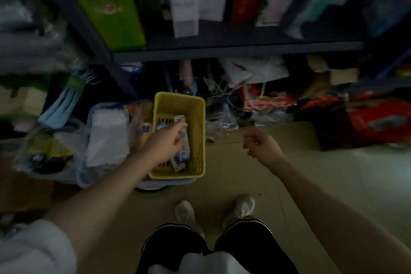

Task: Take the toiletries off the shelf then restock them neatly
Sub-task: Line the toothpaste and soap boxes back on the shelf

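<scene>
Toothpaste box [183,154] in yellow basket [198,118], left hand [165,143] grip pinching it, right hand [263,143] loosely curled, empty.

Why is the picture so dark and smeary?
In the head view the light is dim, so colours look dull. The boxes on the shelf are streaked by motion blur, sharper near the yellow basket and the left hand. The wide lens bends the edges.

Left hand [165,143] stretched forward and down on a bare arm, fingers curled, right hand [261,143] held out apart from it, fingers loosely curled, holding nothing
</scene>
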